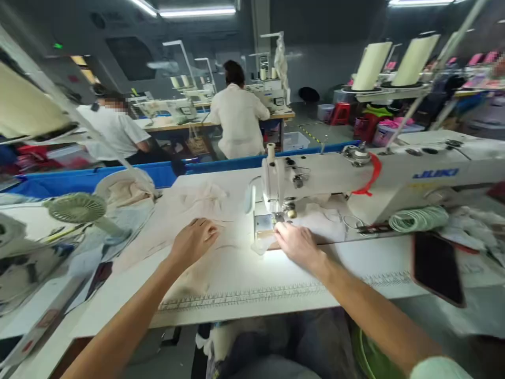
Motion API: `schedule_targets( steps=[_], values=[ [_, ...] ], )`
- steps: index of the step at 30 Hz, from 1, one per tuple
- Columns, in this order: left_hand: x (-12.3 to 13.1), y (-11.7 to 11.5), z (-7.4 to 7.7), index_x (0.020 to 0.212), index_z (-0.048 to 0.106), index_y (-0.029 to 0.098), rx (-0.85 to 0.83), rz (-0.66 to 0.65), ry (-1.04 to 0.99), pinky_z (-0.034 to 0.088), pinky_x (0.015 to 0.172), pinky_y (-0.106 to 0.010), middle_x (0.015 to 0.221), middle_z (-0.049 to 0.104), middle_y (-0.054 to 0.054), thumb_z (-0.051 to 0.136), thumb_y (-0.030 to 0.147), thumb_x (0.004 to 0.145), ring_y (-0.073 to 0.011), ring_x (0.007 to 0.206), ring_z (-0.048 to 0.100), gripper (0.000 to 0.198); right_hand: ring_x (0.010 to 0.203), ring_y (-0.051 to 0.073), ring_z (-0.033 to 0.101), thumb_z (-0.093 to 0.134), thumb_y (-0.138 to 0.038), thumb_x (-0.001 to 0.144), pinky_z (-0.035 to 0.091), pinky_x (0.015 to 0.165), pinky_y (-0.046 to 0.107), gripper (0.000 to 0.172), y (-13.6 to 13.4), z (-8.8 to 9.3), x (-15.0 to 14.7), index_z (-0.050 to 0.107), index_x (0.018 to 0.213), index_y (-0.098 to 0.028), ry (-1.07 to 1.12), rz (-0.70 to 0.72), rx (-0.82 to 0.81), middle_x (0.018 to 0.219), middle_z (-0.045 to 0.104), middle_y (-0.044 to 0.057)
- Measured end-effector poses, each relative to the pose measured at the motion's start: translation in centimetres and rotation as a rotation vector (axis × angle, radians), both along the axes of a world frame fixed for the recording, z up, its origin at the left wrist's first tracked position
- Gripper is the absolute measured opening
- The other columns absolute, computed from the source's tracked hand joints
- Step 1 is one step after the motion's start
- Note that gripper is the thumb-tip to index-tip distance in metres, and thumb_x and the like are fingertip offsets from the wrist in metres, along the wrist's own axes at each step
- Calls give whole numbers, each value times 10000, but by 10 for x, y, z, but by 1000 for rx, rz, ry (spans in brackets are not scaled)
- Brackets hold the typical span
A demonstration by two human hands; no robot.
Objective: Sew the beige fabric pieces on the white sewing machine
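A white sewing machine [323,173] stands on the table, its work light shining on the needle area. My right hand [298,243] is closed beside the presser foot [278,217], fingertips pinching a small piece of thin, pale fabric [262,245]. To the left of the needle, my left hand [196,239] is curled with thumb and fingers together, over a spread of sheer pale-pink fabric [145,242]. Its fingers appear to grip this fabric, though the fingertips are partly hidden. More cream fabric [191,281] lies below the left wrist.
A printed ruler [252,296] runs along the front of the white table. A phone [437,268] and a green cord coil [418,218] lie on the right. A small green fan [78,207] stands left. Thread cones [371,66] stand behind; two people sit farther back.
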State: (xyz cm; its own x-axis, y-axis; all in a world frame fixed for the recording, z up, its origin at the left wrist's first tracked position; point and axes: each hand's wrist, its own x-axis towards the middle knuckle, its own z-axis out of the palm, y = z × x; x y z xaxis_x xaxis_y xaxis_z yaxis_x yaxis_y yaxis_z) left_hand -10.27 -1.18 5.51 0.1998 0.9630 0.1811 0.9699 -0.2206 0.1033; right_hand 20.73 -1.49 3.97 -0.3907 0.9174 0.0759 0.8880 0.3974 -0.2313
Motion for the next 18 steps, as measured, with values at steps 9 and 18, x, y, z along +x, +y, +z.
schedule_targets(
  steps=[9,18],
  values=[
    [34,51,-7,901,744,185,-12,-66,6,535,845,-374,1043,776,-149,468,200,925,-290,980,705,278,797,216,700,475,-213,1038,463,671,326,229,-1,-7,19,703,1053,-230,105,27,100,1013,776,79],
    [-17,61,8,967,659,171,150,192,-788,564,795,-408,866,748,-117,434,622,894,-273,886,688,510,922,176,707,480,-163,1016,536,818,278,291,-4,4,41,766,1046,-206,232,302,151,1019,774,68]
  ],
)
